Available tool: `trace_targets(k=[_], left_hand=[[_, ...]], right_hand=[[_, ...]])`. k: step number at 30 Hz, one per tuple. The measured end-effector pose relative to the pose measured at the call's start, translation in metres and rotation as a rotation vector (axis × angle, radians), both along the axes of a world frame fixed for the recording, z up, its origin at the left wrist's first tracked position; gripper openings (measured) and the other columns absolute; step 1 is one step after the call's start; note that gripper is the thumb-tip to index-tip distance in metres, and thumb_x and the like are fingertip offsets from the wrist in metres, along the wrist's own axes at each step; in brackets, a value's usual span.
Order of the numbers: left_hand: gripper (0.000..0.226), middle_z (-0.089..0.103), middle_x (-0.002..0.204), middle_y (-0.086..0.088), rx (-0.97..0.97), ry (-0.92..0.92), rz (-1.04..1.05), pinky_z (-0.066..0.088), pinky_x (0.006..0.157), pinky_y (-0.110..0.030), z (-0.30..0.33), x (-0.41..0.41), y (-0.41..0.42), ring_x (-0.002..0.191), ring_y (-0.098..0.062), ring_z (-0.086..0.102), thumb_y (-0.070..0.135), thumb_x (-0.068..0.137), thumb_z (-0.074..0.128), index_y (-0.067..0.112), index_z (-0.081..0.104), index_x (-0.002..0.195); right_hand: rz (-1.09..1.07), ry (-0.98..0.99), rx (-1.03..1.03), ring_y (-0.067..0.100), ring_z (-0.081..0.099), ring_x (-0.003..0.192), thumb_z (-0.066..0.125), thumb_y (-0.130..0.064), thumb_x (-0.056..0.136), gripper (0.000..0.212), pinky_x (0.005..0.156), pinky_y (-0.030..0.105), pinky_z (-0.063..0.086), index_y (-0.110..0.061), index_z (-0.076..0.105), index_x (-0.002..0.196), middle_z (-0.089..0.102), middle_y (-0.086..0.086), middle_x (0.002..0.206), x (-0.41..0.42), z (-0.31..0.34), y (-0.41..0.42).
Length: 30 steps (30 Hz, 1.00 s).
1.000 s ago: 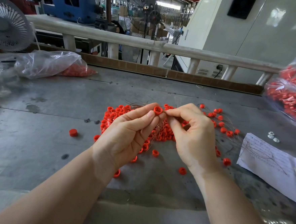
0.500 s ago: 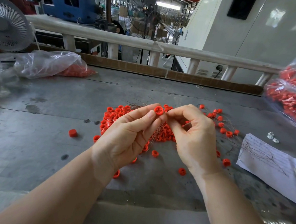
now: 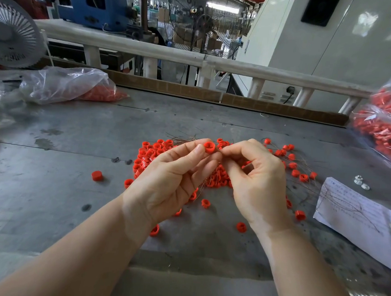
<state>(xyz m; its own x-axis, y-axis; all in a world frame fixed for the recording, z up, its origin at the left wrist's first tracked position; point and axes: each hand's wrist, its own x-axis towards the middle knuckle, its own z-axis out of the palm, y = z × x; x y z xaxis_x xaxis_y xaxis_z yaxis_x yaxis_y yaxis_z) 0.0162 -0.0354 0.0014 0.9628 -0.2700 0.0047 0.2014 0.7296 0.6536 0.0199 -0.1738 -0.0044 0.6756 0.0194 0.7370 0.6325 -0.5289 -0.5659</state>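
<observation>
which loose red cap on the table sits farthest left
The lone red cap, lying by itself on the table, left of the left hand. Every other loose cap lies in or around the pile, further right.

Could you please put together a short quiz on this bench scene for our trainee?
1. True or false: the left hand pinches a red cap between thumb and forefinger.
2. What lies on the table to the right of the pile of caps? A) scissors B) a sheet of paper C) a glove
3. Fill in: the sheet lies nearer the ___ hand.
Key: 1 true; 2 B; 3 right, that is, the right hand.
</observation>
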Motion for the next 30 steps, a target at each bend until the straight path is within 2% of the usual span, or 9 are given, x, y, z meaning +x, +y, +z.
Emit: trace_targets(k=[3,8,16,19,22,30], left_hand=[[0.017,0.071,0.073,-0.008,-0.008,0.0,-0.004,0.057,0.063,-0.019,-0.0002,0.0002,0.0003,0.072,-0.013,0.071,0.007,0.07,0.059,0.006,0.076,0.071],[0.016,0.07,0.074,-0.011,-0.019,0.018,0.019,0.058,0.063,-0.02,-0.0008,0.0004,0.0008,0.071,-0.015,0.071,0.005,0.069,0.059,0.005,0.075,0.071],[0.018,0.07,0.074,-0.013,0.02,0.061,0.037,0.058,0.064,-0.02,-0.0032,0.0023,0.0002,0.069,-0.016,0.071,0.003,0.07,0.057,0.002,0.074,0.075],[0.014,0.07,0.072,-0.014,0.055,0.121,0.065,0.058,0.063,-0.02,-0.0056,0.0038,-0.0005,0.066,-0.016,0.07,-0.001,0.079,0.053,-0.001,0.066,0.086],[0.016,0.069,0.07,-0.014,0.092,0.171,0.084,0.057,0.061,-0.02,-0.0069,0.0044,-0.0006,0.064,-0.015,0.07,-0.005,0.088,0.048,-0.002,0.064,0.089],[0.016,0.066,0.069,-0.012,0.173,0.206,0.091,0.057,0.058,-0.019,-0.0065,0.0021,-0.0027,0.056,-0.013,0.068,-0.008,0.089,0.048,-0.003,0.062,0.09]], right_hand=[[0.007,0.013,-0.002,0.014,0.056,0.065,0.068,0.003,0.079,0.014,0.06,0.032,0.046,-0.011,0.07,0.077,0.061,0.002,0.07,-0.0001,-0.0001,0.0004],[0.009,0.031,-0.026,0.013,0.057,0.066,0.069,0.002,0.078,0.014,0.062,0.035,0.048,-0.012,0.071,0.077,0.062,0.001,0.07,-0.0004,0.0002,0.0009],[-0.039,0.137,-0.102,0.014,0.056,0.067,0.07,0.0,0.079,0.016,0.066,0.034,0.048,-0.016,0.071,0.076,0.062,-0.004,0.07,0.0008,-0.0021,0.001],[-0.06,0.237,-0.155,0.018,0.059,0.073,0.069,-0.002,0.078,0.015,0.072,0.037,0.048,-0.017,0.072,0.078,0.066,-0.001,0.076,0.0018,-0.0037,0.0009],[-0.058,0.309,-0.189,0.018,0.06,0.078,0.068,-0.005,0.08,0.014,0.075,0.036,0.048,-0.018,0.072,0.079,0.067,0.0,0.08,0.002,-0.0052,0.0009],[-0.073,0.386,-0.246,0.013,0.06,0.077,0.064,-0.005,0.082,0.017,0.075,0.031,0.049,-0.021,0.071,0.079,0.066,-0.007,0.078,0.0023,-0.0076,0.0014]])
